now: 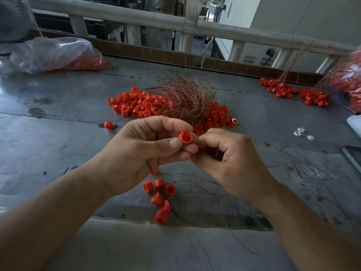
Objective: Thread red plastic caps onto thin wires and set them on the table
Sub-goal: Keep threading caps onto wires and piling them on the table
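At frame centre, the left hand pinches the cap steady, while the right hand, curled beside it with any wire hidden, should feed straight through.

1. Clear plastic bag: crumpled, lying on its side at far left.
2. Pale railing: one horizontal bar on round posts, crossing the upper part of the view.
3. Brown cardboard strip: standing on edge below the railing, running left to right.
4. Small white pieces: a loose cluster at right, one lying just apart from the others.
5. Second plastic bag: at the right edge, blurred and cut off.
6. Black plug: in a wall socket behind the railing, cable hanging down.
7. White flat object: right edge, mostly out of frame, kind unclear.
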Demonstrator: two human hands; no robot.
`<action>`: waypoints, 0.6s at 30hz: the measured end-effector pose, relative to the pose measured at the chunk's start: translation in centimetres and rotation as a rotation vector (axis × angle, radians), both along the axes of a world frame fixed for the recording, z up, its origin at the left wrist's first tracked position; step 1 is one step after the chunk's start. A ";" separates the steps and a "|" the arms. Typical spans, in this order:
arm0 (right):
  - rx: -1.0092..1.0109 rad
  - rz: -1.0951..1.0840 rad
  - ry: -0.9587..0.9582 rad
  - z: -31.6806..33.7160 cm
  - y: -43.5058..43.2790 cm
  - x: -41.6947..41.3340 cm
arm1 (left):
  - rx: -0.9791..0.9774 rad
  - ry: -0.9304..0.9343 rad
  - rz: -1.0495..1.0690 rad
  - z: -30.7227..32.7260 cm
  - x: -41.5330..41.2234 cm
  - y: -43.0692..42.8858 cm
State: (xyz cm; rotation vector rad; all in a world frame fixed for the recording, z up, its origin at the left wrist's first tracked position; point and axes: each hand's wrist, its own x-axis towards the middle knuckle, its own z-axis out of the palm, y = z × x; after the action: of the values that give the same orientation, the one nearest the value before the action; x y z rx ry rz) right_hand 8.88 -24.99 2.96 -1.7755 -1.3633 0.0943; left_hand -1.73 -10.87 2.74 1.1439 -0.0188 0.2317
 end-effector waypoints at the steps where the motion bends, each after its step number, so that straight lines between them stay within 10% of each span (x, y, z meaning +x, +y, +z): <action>1: -0.015 0.006 -0.010 0.3 -0.2 0.3 | 0.003 0.008 0.003 0.0 0.0 0.0; 10: -0.330 -0.517 -0.112 0.1 -1.6 6.0 | 0.035 0.102 0.014 0.0 -0.1 -0.1; 18: -0.366 -0.447 -0.199 -3.0 1.2 7.0 | 0.049 0.125 0.019 0.0 0.0 -0.1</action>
State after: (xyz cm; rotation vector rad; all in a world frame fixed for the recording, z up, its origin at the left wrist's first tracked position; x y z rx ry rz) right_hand 15.84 -23.82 -0.09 -2.4145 -1.0975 -0.0840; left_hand -1.73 -11.01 2.69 1.2059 0.0971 0.1772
